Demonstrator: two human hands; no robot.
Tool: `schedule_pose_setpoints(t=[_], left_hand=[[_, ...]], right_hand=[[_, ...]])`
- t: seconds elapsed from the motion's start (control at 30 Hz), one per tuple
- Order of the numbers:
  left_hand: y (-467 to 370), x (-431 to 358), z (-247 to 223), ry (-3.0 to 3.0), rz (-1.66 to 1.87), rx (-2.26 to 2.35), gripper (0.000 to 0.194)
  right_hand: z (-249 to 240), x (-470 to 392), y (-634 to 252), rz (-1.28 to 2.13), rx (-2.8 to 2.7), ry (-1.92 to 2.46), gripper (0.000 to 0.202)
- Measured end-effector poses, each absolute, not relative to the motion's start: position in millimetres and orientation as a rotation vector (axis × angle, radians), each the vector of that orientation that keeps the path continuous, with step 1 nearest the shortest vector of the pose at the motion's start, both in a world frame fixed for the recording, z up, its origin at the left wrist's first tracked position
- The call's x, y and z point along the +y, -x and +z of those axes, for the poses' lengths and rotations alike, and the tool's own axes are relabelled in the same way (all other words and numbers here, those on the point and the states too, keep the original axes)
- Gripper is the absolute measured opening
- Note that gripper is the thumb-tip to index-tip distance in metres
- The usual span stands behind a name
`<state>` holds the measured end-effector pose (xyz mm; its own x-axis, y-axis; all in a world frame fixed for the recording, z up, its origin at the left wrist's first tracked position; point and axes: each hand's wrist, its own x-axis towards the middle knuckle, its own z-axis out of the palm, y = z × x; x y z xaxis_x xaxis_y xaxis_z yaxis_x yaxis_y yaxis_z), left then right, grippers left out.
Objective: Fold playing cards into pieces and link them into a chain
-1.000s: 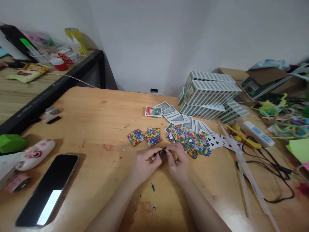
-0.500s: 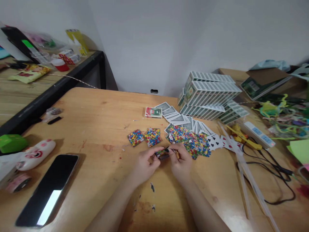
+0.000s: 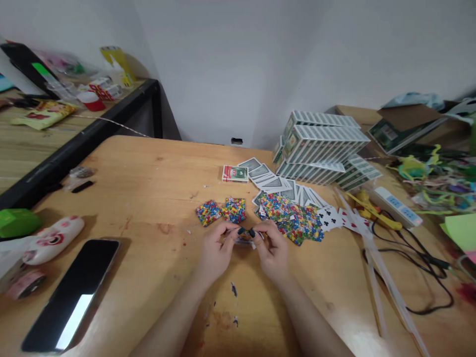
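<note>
Packet [image 3: 244,238], partly hidden, is pinched by the left hand [image 3: 217,251] on one side and the right hand [image 3: 274,251] on the other, presumably to keep it steady; it is just nearer than the patterned cards [image 3: 235,210], likely leaving both hands room.

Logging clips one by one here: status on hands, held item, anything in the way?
Left hand and right hand pinching one small item. Item partly hidden, kind unclear. Colourful cards just beyond right hand; nothing seen blocking.
</note>
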<state>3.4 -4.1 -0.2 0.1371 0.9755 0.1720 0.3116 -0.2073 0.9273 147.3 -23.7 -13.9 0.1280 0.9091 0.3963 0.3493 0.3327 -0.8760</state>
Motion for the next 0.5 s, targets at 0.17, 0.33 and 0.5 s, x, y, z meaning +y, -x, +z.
schedule_pose_setpoints(t=[0.17,0.33,0.5], left_hand=[[-4,-4,2,-1.754,1.015,1.263,0.012],[-4,-3,1,-1.895,0.969,1.319,0.011],[-3,-2,-2,-1.928,0.966,1.382,0.009]], right_hand=[[-11,-25,-143,0.744,-1.485,1.275,0.010],[-14,-27,-138,1.028,-1.364,1.241,0.012],[-15,-28,-134,1.120,-1.299,1.237,0.012]])
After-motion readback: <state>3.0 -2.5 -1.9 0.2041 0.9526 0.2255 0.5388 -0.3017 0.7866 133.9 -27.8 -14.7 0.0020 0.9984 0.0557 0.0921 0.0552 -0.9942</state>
